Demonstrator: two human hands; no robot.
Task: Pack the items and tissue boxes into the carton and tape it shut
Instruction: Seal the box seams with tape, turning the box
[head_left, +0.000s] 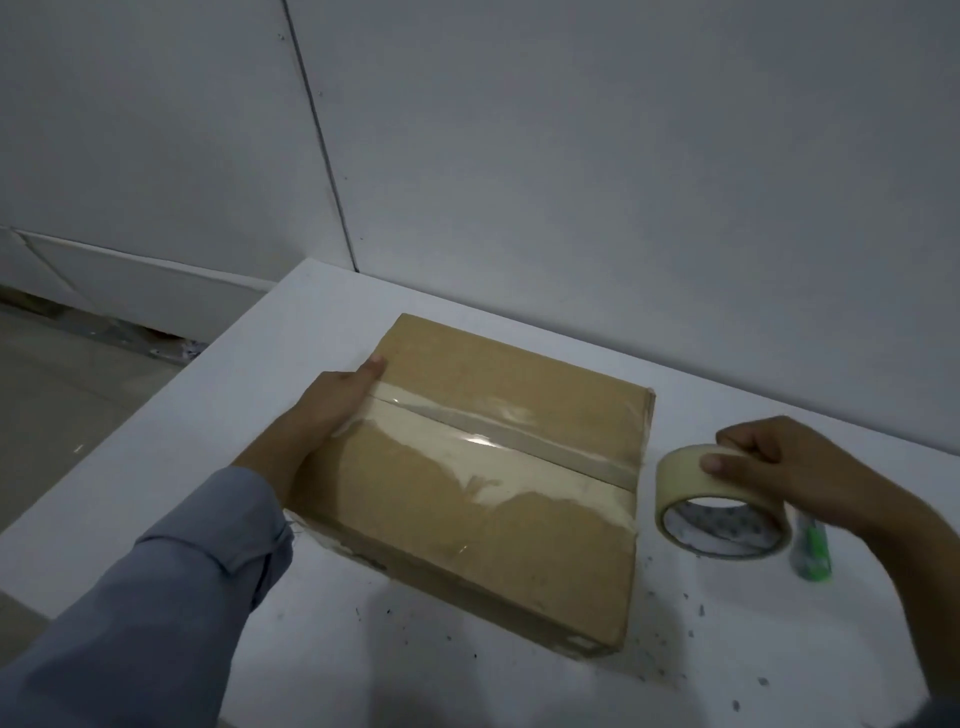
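A brown carton lies on the white table with its flaps closed. A strip of clear tape runs along the middle seam, and older torn tape marks show beside it. My left hand lies flat against the carton's left side at the end of the seam, thumb on the top. My right hand grips a roll of beige tape that rests on the table just right of the carton. The carton's contents are hidden.
A small green and clear object lies on the table behind the tape roll. Dark specks dot the table near its front right. A grey wall stands close behind the table. The table's left edge drops to the floor.
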